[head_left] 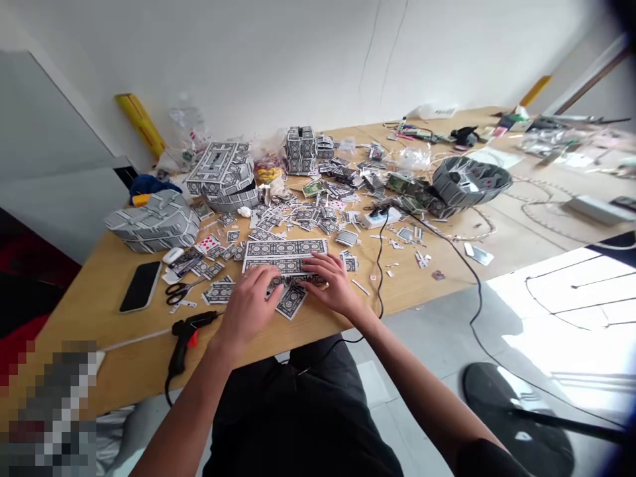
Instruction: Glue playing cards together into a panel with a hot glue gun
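Observation:
A panel of joined playing cards (285,248), backs up in a black-and-white pattern, lies before me near the table's front edge. Its near strip looks tilted along a fold. My left hand (252,295) grips the panel's near left corner, fingers on top and thumb at the front edge. At the near right side my right hand (334,281) holds it too, fingers laid over the top and thumb by the edge. A loose card (291,302) lies just under the near strip, between the hands. Left of my left hand rests a black hot glue gun (186,338) with a red trigger.
Scissors (185,289) and a phone (140,286) lie at left. Card-covered boxes (221,172) and a card-covered bag (154,222) stand behind. Scattered cards (318,215) spread across the middle. A card bowl (472,182) sits right; a black cable (381,265) crosses the table edge.

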Available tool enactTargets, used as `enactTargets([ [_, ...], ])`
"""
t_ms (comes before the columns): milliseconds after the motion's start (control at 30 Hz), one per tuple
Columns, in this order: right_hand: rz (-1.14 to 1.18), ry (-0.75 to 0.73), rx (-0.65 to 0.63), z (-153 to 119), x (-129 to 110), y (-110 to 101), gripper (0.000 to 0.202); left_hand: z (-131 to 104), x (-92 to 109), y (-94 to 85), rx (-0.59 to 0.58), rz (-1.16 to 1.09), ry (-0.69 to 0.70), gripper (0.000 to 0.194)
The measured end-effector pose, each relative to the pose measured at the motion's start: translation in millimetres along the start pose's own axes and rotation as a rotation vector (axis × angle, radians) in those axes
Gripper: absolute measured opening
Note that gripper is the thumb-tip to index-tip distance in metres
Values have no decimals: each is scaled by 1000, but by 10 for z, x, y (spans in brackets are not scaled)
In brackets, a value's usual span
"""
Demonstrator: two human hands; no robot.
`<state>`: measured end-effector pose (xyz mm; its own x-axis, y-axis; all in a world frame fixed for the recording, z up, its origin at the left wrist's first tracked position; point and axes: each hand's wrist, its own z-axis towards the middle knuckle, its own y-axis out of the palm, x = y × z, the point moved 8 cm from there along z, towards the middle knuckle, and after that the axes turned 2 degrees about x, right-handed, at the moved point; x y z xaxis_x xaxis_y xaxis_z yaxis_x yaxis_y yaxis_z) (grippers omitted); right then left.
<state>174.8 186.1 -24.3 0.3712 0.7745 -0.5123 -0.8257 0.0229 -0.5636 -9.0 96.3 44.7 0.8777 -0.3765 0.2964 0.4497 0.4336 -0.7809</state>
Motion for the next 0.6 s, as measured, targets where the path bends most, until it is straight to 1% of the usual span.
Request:
enactTargets([
  [67,-10,-2,-24,11,36,27,25,96,-16,283,-4,-36,-3,28],
  [100,-12,1,-29,12,57,35,23,113,-43,401,-5,-51,-6,30],
  [167,-11,10,-32,10,95,45,20,105,-105,573,0,-69,-12,28],
  [200,-9,14,-31,8,108,48,20,89,-132,626,7,-74,-15,26],
  [300,0,20,-26,5,111,51,17,43,-172,687,30,-73,-22,19],
  [433,7,26,-15,1,76,45,13,21,-176,683,64,-63,-34,15],
  [600,6,71,-16,-11,72,44,13,18,-196,701,89,-69,-60,14],
])
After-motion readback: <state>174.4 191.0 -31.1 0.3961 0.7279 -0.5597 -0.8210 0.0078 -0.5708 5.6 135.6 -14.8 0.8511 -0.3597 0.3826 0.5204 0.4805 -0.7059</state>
